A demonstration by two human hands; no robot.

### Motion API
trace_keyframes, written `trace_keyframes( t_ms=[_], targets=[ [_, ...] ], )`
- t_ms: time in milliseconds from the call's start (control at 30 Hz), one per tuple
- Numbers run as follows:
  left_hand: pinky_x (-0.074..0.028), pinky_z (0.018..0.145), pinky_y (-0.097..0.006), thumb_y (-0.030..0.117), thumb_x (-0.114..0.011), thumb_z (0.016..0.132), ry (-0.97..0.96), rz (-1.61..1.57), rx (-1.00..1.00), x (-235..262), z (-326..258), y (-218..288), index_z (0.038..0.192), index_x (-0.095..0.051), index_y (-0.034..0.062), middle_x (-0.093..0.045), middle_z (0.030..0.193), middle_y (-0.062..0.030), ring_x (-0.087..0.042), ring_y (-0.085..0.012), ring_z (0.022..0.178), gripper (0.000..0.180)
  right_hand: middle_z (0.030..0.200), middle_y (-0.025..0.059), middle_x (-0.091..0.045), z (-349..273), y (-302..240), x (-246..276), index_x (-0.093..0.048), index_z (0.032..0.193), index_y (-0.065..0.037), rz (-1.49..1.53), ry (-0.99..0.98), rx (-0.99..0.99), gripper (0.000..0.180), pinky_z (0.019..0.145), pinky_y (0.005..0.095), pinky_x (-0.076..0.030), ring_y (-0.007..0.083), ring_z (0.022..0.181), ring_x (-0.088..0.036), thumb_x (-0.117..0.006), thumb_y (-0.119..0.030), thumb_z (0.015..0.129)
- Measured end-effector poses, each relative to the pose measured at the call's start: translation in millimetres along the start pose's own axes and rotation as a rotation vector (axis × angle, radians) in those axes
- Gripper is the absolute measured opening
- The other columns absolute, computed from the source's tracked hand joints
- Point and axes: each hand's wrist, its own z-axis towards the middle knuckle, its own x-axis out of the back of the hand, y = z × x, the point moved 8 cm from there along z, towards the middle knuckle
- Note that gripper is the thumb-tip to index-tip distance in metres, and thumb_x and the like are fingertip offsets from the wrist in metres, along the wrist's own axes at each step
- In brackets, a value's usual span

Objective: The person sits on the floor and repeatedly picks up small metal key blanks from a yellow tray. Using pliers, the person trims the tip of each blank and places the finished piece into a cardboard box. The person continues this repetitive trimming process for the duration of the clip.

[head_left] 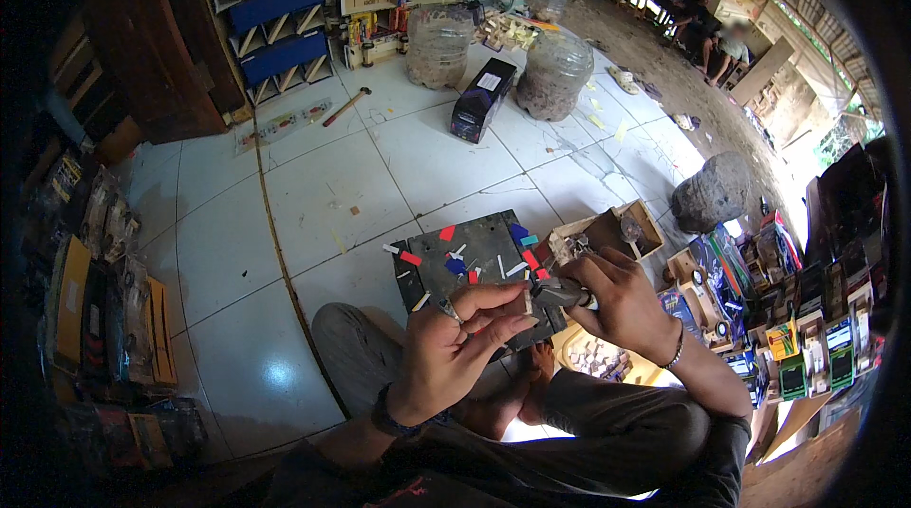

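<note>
My left hand [444, 351] is closed, pinching a small pale wooden piece [528, 302] between thumb and fingertips. My right hand [628, 304] is wrapped round the handles of a pair of pliers [562, 293], whose jaws reach to that piece. Whether the jaws grip anything is too small to tell. Both hands are above the near part of a dark board [484, 240], strewn with red, blue and white scraps. Beyond my right hand stands a wooden box [651, 226] holding small metallic bits. Partly hidden below my right wrist is a yellow tub [649, 372] of small wooden blocks.
Large plastic jars [558, 76] and a dark carton [483, 100] stand ahead on the white tiles. A hammer [346, 108] lies farther left. Wooden toy vehicles [697, 285] crowd the right side, with packaged ones [142, 295] at left. People [726, 53] sit far back right.
</note>
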Motion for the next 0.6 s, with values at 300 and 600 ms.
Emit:
trace_keyframes(
  t_ms=[300,600],
  targets=[
    [-0.058,0.104,-0.046,-0.008,-0.056,0.103,-0.071,0.013,-0.025,1.3,1.2,3.3,0.133,-0.055,-0.0052,-0.066,0.125,-0.0177,-0.067,-0.0252,0.119,0.030,0.091,0.0185,-0.070,0.2,-1.2,2.4,-0.063,0.115,-0.002,0.199,-0.036,0.035,0.040,0.079,0.0465,-0.056,0.0384,0.083,-0.070,-0.076,-0.027,0.086],
    [-0.059,0.100,-0.034,-0.010,-0.063,0.098,-0.078,0.126,-0.115,4.4,4.7,13.0,0.131,-0.057,-0.0059,-0.068,0.120,-0.0171,-0.070,-0.0228,0.113,0.033,0.088,0.0228,-0.069,-1.7,0.2,-7.1,-0.066,0.115,0.000,0.381,-0.148,0.014,0.039,0.075,0.0478,-0.056,0.0427,0.083,-0.069,-0.074,-0.030,0.092]
  ],
)
